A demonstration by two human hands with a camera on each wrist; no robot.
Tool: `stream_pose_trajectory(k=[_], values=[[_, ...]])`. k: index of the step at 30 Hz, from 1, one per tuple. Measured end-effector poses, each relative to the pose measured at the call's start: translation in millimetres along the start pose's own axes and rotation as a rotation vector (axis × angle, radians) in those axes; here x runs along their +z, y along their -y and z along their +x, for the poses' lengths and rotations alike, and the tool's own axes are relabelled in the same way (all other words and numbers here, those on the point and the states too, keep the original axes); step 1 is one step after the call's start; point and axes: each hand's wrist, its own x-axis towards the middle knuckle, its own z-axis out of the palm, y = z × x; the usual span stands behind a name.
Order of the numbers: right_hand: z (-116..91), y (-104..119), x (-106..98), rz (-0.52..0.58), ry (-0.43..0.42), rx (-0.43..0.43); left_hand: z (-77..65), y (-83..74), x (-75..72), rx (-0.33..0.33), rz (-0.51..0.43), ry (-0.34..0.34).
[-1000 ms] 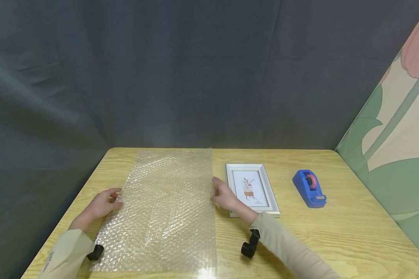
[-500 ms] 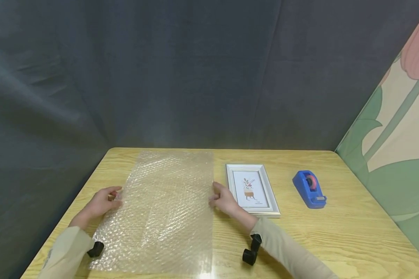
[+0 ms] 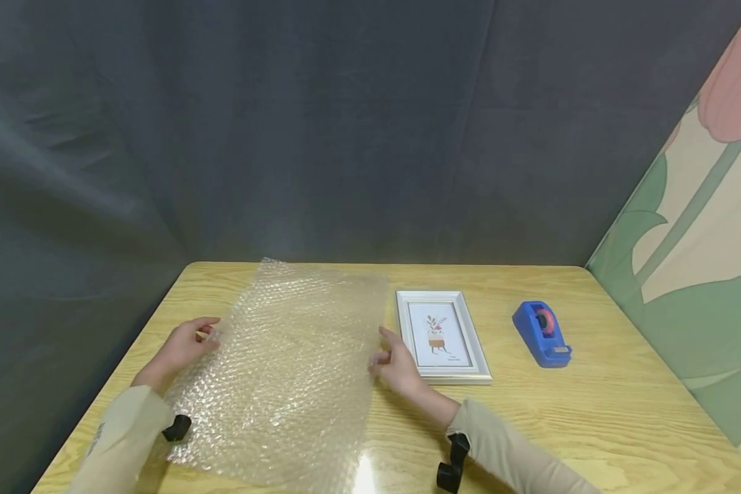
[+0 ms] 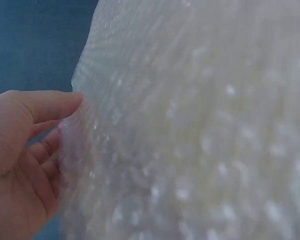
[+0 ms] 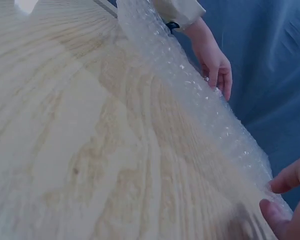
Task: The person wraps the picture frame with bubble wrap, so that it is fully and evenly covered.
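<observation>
A translucent sheet of bubble wrap [image 3: 284, 370] covers the left part of the table, slightly askew, its far left corner raised. My left hand [image 3: 188, 343] pinches its left edge; in the left wrist view the thumb [image 4: 60, 104] lies over the bubble wrap [image 4: 180, 135], with fingers behind it. On the opposite edge, my right hand [image 3: 398, 367] pinches the sheet between thumb and finger. From the right wrist, the bubble wrap [image 5: 205, 105] stands lifted off the wood along its side. Just right of that hand lies a white picture frame [image 3: 442, 336] with a plant-pot print.
A blue tape dispenser [image 3: 541, 334] with a pink roll stands right of the picture frame. The wooden table [image 3: 593, 412] meets a dark curtain [image 3: 346, 137] at the back and left. A flower-patterned panel [image 3: 704, 261] rises on the right.
The bubble wrap has turned a little clockwise, its far end shifting right and its near end left. My left hand has moved slightly forward and right with its edge.
</observation>
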Motion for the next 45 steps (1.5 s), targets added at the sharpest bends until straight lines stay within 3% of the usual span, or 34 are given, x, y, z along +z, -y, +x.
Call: stream_pose_trajectory(k=[4, 10, 15, 19, 24, 30, 34, 40, 45], values=[[8, 2, -4, 0.003, 0.01, 0.021, -9.4, 1.5, -4.2, -0.054, -0.011, 0.031], [35, 4, -18, -0.003, 0.02, 0.124, -40.0, 7.0, -13.3, -0.057, -0.043, 0.093], [56, 0, -23, 0.035, 0.001, 0.165, -66.6, 16.7, -16.4, -0.058, -0.158, 0.177], [61, -3, -25, 0.037, -0.013, 0.182, -71.7, 19.6, -11.4, -0.034, -0.241, 0.214], [55, -3, -27, 0.028, -0.046, 0.171, -65.9, 17.6, -6.6, -0.011, -0.227, 0.179], [33, 1, -29, 0.061, -0.076, 0.138, -52.3, 14.9, -8.8, 0.017, -0.16, 0.131], [30, -1, -30, 0.093, -0.047, 0.125, -50.3, 13.7, -6.4, -0.011, -0.116, 0.084], [45, -8, -38, 0.125, -0.075, 0.147, -64.8, 15.5, -4.1, -0.068, -0.118, 0.041], [58, -11, -47, 0.151, -0.09, 0.15, -83.5, 15.9, -4.5, -0.104, -0.17, 0.059]])
